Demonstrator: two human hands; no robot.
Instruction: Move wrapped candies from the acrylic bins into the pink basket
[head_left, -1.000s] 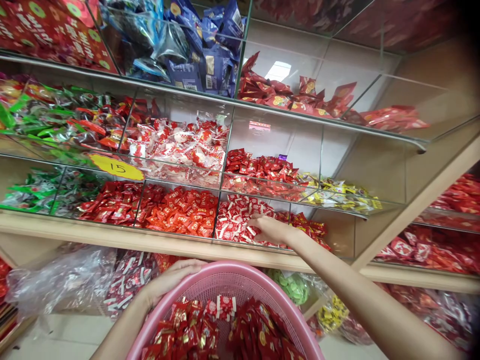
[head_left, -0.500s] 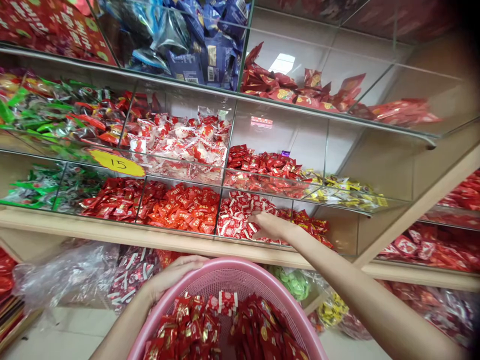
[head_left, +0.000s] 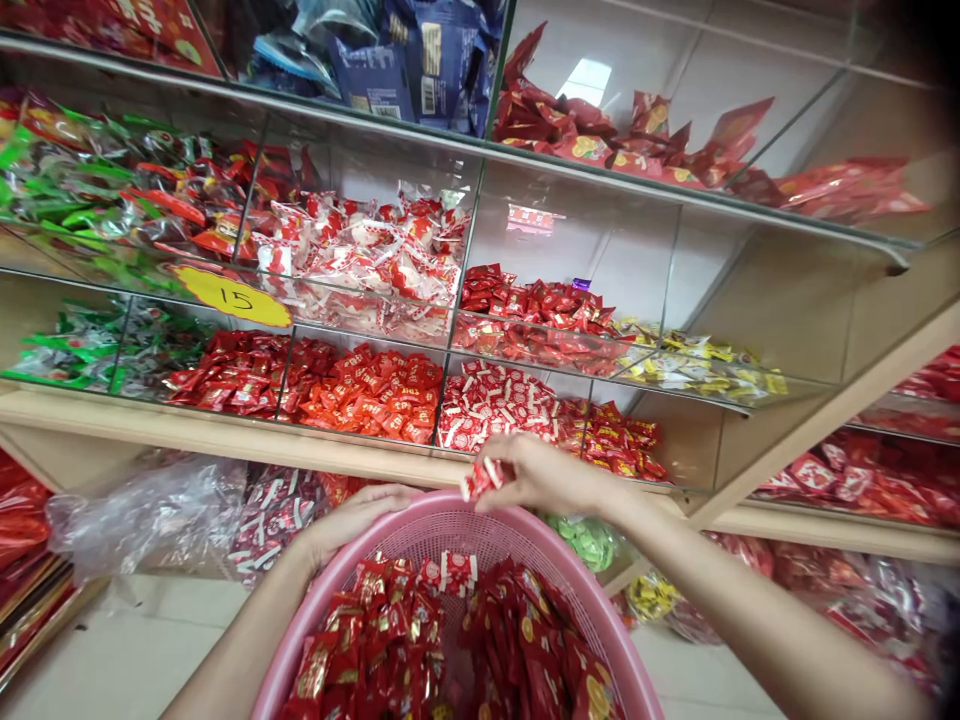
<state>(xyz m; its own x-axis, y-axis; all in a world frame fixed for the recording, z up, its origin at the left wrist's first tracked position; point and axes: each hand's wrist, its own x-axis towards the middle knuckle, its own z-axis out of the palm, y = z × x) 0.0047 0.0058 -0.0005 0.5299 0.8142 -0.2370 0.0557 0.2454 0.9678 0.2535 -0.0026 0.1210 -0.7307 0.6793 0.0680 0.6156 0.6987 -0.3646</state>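
Note:
My left hand (head_left: 365, 518) is wrapped over the far left rim of a pink plastic basket (head_left: 592, 575). Inside the basket lie many red-wrapped candies (head_left: 360, 640), with two red-and-white ones (head_left: 457, 572) near its far wall. Over the basket's far rim, my right hand (head_left: 525, 472) pinches a few red-and-white wrapped candies (head_left: 486, 478). Just behind that hand is the shelf bin of matching red-and-white candies (head_left: 499, 400).
Glass-fronted shelves hold bins of orange-red candies (head_left: 375, 390), yellow candies (head_left: 697, 360) and blue packets (head_left: 435, 65). A yellow price tag (head_left: 232, 295) reads 15. Below the wooden shelf edge (head_left: 225, 440) lie clear plastic bags (head_left: 150, 520) of goods.
My right hand has come out of the red-and-white candy bin, down and toward me, with candies now in its fingers. My left hand stays on the basket rim. The view has tilted slightly downward.

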